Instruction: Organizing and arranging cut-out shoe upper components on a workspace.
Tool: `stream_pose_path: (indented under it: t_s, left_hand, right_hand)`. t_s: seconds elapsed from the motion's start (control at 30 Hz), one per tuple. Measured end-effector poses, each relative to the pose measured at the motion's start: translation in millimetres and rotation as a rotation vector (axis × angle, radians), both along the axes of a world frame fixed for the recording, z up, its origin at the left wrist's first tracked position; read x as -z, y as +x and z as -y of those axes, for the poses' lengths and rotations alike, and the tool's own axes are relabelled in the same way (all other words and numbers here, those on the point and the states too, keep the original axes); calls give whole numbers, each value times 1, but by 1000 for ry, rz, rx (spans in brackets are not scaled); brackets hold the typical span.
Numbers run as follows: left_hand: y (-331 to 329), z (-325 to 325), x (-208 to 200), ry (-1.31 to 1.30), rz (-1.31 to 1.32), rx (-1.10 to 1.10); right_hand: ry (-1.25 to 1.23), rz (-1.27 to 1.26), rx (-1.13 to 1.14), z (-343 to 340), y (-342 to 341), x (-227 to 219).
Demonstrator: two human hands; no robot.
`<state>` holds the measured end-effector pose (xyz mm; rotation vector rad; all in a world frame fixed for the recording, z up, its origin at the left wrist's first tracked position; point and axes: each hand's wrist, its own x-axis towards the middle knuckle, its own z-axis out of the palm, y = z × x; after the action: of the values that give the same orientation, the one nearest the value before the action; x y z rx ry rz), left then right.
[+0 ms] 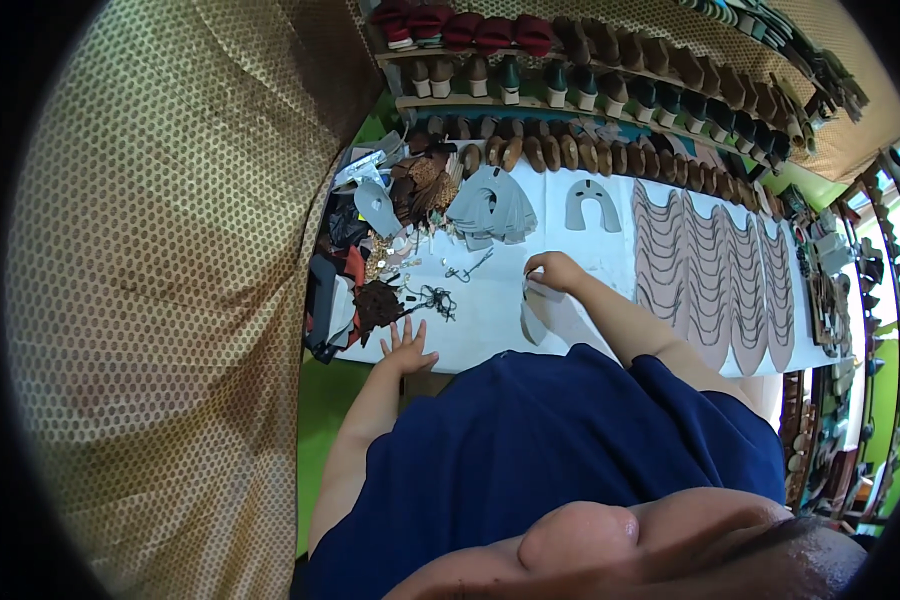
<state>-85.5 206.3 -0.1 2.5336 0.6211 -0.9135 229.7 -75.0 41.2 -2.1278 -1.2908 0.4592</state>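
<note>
My right hand [553, 270] rests on the white table [490, 300], fingers pinched on the top edge of a grey curved cut-out piece [535, 318] that lies flat below it. My left hand [408, 347] lies flat at the table's near edge with fingers spread, holding nothing, beside a dark brown scrap [375, 302] and a small tangle of black cord [435, 298]. Past my right hand sit a stack of grey cut-outs [490, 208] and a single grey horseshoe-shaped piece [593, 203].
Rows of overlapping brownish curved pieces [710, 280] cover the table's right half. Leather scraps and small metal bits [400, 215] pile at the left end. Shelves behind hold shoe heels and lasts [590, 80]. A patterned cloth wall [170, 280] stands at left.
</note>
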Motion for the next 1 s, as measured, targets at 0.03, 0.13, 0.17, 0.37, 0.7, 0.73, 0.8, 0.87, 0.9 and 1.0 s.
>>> stream_pose_path:
  t_s: [0.03,0.13,0.17,0.37,0.7,0.73,0.8,0.87,0.9,1.0]
  left_hand:
    - [0,2,-2,8,-6,-17]
    - [-1,7,-2,49,-5,-36]
    - [-1,9,1,74,-3,-43]
    - [15,34,-8,86,-58,-164]
    - [40,83,-24,126,-68,-502]
    - [42,83,-26,126,-79,-504]
    - [43,85,-27,128,-77,-513]
    - [41,83,-25,127,-87,-519]
    - [41,83,-26,127,-87,-514]
    - [46,83,-29,133,-97,-512]
  right_hand:
    - [-4,3,-5,11,10,-9]
    - [-35,-259,93,39,33,-48]
    - [-28,-255,91,46,40,-57]
    - [20,-320,92,75,81,-102]
    - [-39,-185,374,67,244,-26]
    - [-94,-143,412,64,257,-13]
    - [-209,-109,500,53,273,2]
    - [-225,-85,474,41,282,14]
    - [-235,-53,461,38,286,21]
    - [-277,49,424,30,294,39]
